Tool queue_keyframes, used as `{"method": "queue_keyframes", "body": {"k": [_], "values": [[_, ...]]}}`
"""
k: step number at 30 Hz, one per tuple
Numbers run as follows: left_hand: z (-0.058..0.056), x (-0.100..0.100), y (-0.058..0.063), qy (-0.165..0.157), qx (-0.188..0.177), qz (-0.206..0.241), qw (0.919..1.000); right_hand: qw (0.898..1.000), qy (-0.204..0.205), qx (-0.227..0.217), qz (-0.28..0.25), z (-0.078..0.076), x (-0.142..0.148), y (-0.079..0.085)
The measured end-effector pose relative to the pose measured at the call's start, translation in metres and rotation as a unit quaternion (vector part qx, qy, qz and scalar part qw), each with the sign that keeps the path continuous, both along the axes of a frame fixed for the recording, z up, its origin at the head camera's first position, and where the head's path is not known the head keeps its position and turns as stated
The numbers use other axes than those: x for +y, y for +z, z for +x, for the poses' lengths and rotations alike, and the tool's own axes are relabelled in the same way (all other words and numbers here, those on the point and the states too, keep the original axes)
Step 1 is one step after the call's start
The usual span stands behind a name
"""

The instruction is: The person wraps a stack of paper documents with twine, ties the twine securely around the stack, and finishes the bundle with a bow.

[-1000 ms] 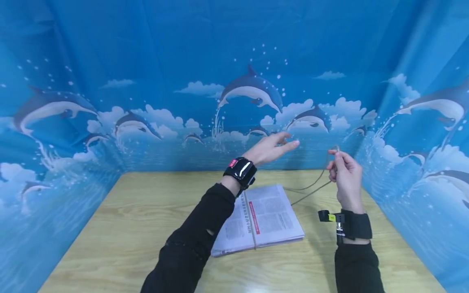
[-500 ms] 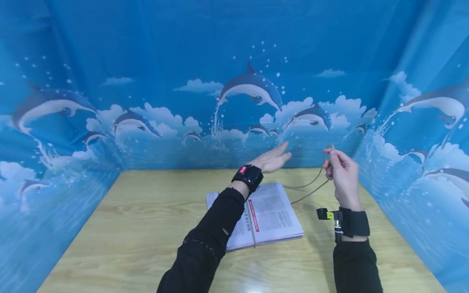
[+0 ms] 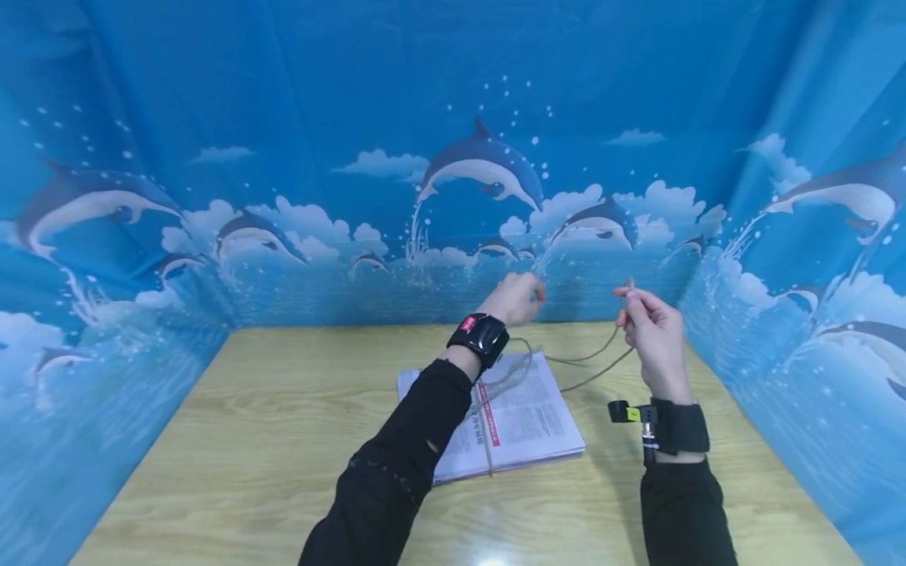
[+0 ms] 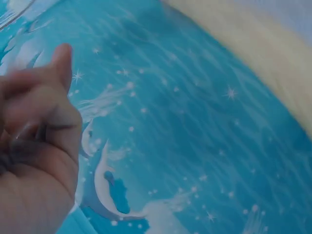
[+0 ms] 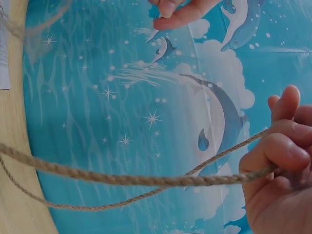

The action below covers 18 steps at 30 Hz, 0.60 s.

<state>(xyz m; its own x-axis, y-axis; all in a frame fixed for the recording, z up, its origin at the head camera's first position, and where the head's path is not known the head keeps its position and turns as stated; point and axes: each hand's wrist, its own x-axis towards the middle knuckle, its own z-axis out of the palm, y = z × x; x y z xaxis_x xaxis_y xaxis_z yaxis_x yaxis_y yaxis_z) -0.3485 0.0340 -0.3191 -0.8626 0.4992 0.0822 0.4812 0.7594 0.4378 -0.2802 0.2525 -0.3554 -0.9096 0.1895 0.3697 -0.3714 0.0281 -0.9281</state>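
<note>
A stack of newspapers (image 3: 545, 420) lies on the table, with a thin twisted rope (image 3: 489, 440) running across its top. More rope (image 5: 146, 180) leads from the stack to my right hand (image 3: 654, 334), raised beyond its right side. Thumb and fingers of that hand pinch the rope, and a short bit shows above the fingertips. Above the far edge of the stack is my left hand (image 3: 513, 300), its fingers curled and no rope visible in them in the left wrist view. Below it a blurred loose loop of rope hangs over the papers. My left forearm hides the stack's left part.
A wood-grain table (image 3: 283, 409) carries the stack. Blue curtains (image 3: 318, 157) printed with dolphins stand at the back and both sides. Each wrist wears a black band, and a small camera (image 3: 623, 412) juts out from the right one.
The left hand first moved down with fingers straight, then its fingers curled. A loose rope loop has appeared under it. My right hand shifted slightly left, still pinching the rope.
</note>
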Motion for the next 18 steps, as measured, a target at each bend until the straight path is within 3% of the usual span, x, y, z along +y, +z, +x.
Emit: {"method": "queue_keyframes", "body": {"k": [2,5,9,11,14,18], "values": [[0.002,-0.004,-0.005,0.0,-0.034,0.002,0.9994,1.0,0.0,0.001,0.009,0.0,-0.001,-0.001],[0.005,-0.013,-0.014,0.0,-0.079,-0.077,0.9939,1.0,-0.003,0.004,0.017,0.0,-0.002,-0.002],[0.011,-0.03,-0.031,0.037,-0.099,-0.191,0.9759,1.0,0.001,0.004,0.031,0.0,-0.002,-0.002],[0.013,-0.04,-0.04,0.059,-0.094,-0.223,0.9685,0.999,0.006,0.003,0.035,-0.001,-0.003,-0.002],[0.016,-0.054,-0.055,0.07,-0.104,-0.239,0.963,0.999,0.007,0.001,0.041,-0.001,-0.003,-0.002],[0.012,-0.063,-0.069,0.047,-0.111,-0.256,0.9591,0.999,0.007,-0.001,0.046,-0.001,-0.003,-0.002]]}}
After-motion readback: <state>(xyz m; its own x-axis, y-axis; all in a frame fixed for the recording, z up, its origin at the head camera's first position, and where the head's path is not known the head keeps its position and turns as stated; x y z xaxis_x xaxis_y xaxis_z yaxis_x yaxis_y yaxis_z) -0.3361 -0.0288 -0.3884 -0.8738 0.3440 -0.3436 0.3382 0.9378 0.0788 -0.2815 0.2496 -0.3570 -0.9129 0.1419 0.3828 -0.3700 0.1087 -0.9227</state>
